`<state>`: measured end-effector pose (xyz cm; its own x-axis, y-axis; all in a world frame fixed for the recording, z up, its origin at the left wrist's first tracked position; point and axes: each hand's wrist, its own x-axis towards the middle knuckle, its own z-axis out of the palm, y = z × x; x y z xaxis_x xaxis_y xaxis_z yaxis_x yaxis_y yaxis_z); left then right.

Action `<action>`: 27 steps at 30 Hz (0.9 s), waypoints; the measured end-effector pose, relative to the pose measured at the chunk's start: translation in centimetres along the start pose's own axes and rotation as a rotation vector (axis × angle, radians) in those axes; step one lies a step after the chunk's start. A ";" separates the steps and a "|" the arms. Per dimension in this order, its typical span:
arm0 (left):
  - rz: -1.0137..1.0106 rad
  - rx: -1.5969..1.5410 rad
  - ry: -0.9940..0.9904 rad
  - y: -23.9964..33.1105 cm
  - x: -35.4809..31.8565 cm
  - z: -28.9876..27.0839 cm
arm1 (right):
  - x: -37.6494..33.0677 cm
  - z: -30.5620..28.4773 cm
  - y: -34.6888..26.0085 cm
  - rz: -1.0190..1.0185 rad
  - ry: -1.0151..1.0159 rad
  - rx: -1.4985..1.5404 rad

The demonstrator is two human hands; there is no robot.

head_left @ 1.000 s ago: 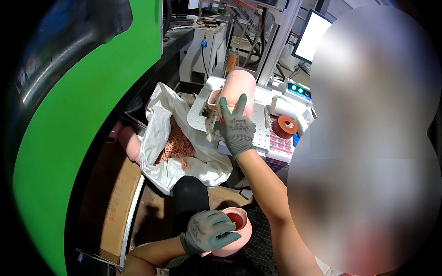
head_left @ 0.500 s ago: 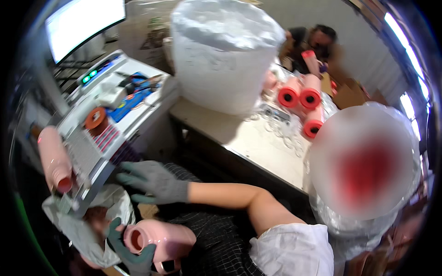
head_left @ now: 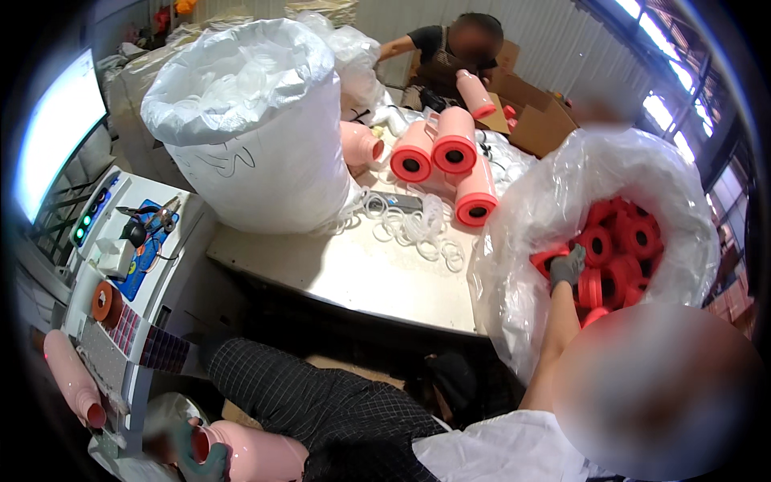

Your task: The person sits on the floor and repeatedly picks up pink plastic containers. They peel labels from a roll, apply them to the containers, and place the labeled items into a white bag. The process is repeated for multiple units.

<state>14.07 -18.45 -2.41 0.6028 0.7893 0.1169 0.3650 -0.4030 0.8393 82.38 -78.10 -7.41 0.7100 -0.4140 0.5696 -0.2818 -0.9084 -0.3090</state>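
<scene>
In a grey glove, my left hand grips the neck end of a glossy pink bottle body, which lies against my leg at the lower left. My right hand, gloved too, is down in a big clear plastic bag on the right. Several round red plastic parts with hollow middles fill this bag. The right fingers are curled at one red plastic part by the bag's left wall; the glove partly hides the grip. Another pink bottle body rests on the machine's edge, far left.
Pink jugs with red rims lie on the white table, near loose clear rings. A tall white sack stands behind. Left is a machine bench with tools and a screen. A co-worker sits beyond, near cardboard boxes.
My right hand has swung from the machine side, lower left, across into the bag of red parts. My left hand still holds the pink bottle body. The view has turned to the right.
</scene>
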 end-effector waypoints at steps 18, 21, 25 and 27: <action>-0.186 0.011 0.334 -7.1 -4.5 -8.5 | -8.5 -17.9 -21.2 -0.465 -0.358 0.843; -0.112 -0.035 0.454 -8.5 -3.3 -2.9 | -16.9 -12.9 -24.7 -0.424 -0.946 1.192; -0.180 -0.611 0.532 -13.0 -5.9 3.4 | -36.3 -19.3 -35.3 -0.742 -1.225 1.388; -0.170 -0.562 0.565 -15.1 -7.6 5.8 | -41.8 -23.1 -37.1 -0.839 -1.333 1.640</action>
<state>8.13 -21.07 -19.06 0.0678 0.9938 0.0883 -0.0824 -0.0826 0.9932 48.26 -28.43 -2.10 0.4303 0.8019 0.4145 0.3131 0.2981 -0.9017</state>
